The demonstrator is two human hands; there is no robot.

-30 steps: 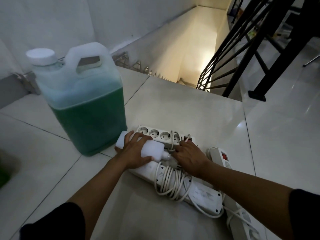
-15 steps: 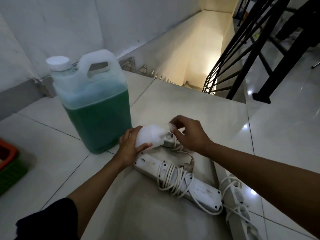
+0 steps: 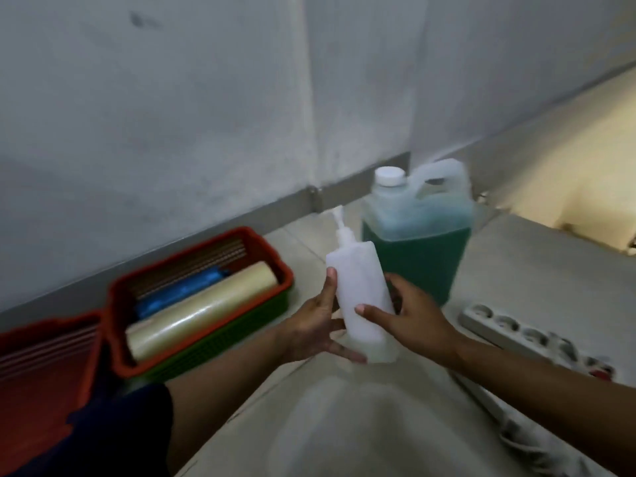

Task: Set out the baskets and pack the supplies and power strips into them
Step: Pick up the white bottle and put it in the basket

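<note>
Both my hands, left (image 3: 315, 321) and right (image 3: 411, 313), grip the unlabelled white pump bottle (image 3: 361, 297) upright in the air between the red basket (image 3: 203, 297) and green-filled jug (image 3: 418, 235); no writing legible.

Ahead of you stands a grey-white wall (image 3: 172, 115) with a grey skirting strip (image 3: 206, 228) along its foot. Under everything you have a floor (image 3: 537, 270) of pale glossy tiles with thin grout lines. At far right, a lit cream-coloured stairwell opening (image 3: 585, 160) drops away.
</note>
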